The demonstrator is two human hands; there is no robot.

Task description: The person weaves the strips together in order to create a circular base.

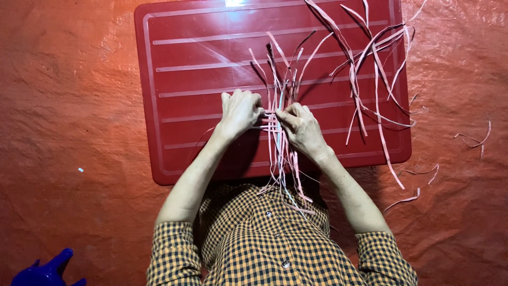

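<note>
A woven bundle of thin pale strips [279, 79] lies on a red ribbed board [185, 79], its long ends fanning out above and trailing down toward my checked shirt. My left hand [239, 111] pinches the crossing strips at the bundle's left side. My right hand [302, 127] grips the same strips from the right, fingertips almost meeting the left hand's. The woven middle is partly hidden by my fingers.
A loose pile of strips [373, 58] lies on the board's right part, spilling over its edge. Scattered strip scraps [473, 139] lie on the orange tarp [63, 106]. A blue plastic object [45, 270] sits at the bottom left.
</note>
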